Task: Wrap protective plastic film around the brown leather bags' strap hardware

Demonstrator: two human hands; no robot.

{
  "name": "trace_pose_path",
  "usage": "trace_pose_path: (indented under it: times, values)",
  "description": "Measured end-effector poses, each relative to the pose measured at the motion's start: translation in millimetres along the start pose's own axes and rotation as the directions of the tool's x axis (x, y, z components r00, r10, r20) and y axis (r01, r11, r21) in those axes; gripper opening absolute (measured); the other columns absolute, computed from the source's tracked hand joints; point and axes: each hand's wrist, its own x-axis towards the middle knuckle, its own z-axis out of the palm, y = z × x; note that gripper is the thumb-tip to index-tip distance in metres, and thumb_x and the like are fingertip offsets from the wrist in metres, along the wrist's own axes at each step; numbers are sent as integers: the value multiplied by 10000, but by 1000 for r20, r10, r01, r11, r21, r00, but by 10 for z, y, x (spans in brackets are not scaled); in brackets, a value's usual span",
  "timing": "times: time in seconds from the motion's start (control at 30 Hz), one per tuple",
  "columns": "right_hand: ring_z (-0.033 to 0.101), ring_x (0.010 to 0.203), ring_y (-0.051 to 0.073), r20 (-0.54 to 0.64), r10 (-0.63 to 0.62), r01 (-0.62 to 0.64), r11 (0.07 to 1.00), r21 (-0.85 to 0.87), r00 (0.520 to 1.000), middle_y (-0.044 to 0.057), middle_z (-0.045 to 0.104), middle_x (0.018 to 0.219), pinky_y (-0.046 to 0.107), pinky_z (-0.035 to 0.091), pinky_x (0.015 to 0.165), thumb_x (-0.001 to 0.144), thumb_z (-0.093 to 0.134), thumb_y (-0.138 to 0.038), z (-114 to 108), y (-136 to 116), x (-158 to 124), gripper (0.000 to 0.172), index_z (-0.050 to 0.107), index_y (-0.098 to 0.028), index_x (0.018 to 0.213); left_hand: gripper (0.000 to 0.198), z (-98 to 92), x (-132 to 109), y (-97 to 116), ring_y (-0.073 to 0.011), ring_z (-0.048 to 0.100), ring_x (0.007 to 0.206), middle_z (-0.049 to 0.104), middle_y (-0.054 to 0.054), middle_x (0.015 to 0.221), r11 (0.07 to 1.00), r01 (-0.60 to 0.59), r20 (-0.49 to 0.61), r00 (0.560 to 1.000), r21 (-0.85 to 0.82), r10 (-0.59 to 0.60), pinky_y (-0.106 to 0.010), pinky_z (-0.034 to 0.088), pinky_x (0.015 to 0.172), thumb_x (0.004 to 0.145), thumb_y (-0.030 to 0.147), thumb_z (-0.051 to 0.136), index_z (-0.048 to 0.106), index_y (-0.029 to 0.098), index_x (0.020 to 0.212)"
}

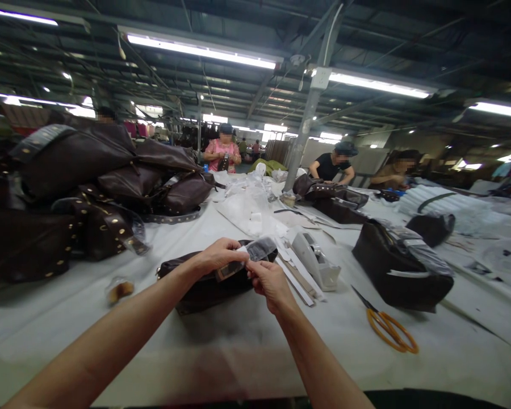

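A dark brown leather bag (pixel 208 292) lies on the white-covered table in front of me. Above it, my left hand (pixel 221 255) is closed on a strap wrapped in see-through plastic (pixel 262 248), with a small white piece by the fingertips. My right hand (pixel 270 282) pinches the lower edge of the same wrapped strap, its fingertips close to those of the left. What exactly lies between the right fingertips is too small to make out.
Scissors with orange handles (pixel 392 329) lie on the right, near another brown bag (pixel 402 267). A tape dispenser (pixel 317 261) and pale strips (pixel 298 278) sit beyond my right hand. Brown bags (pixel 111 170) are piled on the left. A tape roll (pixel 120 291) is nearby. Several people work behind.
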Motion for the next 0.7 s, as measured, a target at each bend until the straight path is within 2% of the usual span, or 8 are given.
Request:
trace_pose_path:
  times: [0.17,0.23,0.37,0.47,0.7]
  values:
    - [425,454,44,92,70,-78,993,87,993,2,621,636,171,274,409,518,791,-372,-79,27,-51,302,657,-149,671,271,3,11,18,-113,452,523,521,42,545,999,36,-30,999,3,-36,-233,329,509,639,417,647,620,148,658]
    - [457,473,53,94,74,-81,994,78,993,8,633,647,177,315,427,508,782,-347,-110,33,-55,301,667,-148,702,281,0,17,13,-108,438,507,511,47,536,999,42,-39,998,-8,-42,-233,322,498,637,429,650,612,151,654]
    - [482,478,75,27,14,-15,999,29,1000,-10,625,586,182,321,424,486,756,-293,-81,64,-9,284,622,-156,695,292,1,31,-19,-109,436,507,511,47,545,999,45,-24,999,-25,-46,-236,321,500,641,443,650,599,156,659]
    - [462,436,85,-30,-75,75,997,0,997,-63,554,474,190,307,405,498,722,-273,-8,106,52,264,568,-183,693,286,11,30,-30,-120,456,543,521,42,575,1000,32,10,999,-1,-32,-236,332,521,670,443,622,603,159,694]
    - [462,398,104,-69,-207,203,977,-66,976,-79,533,464,209,311,374,552,698,-319,55,182,153,267,543,-202,737,307,5,-16,69,-145,465,651,524,27,651,972,-85,-6,996,219,88,-239,351,602,740,466,504,570,174,673]
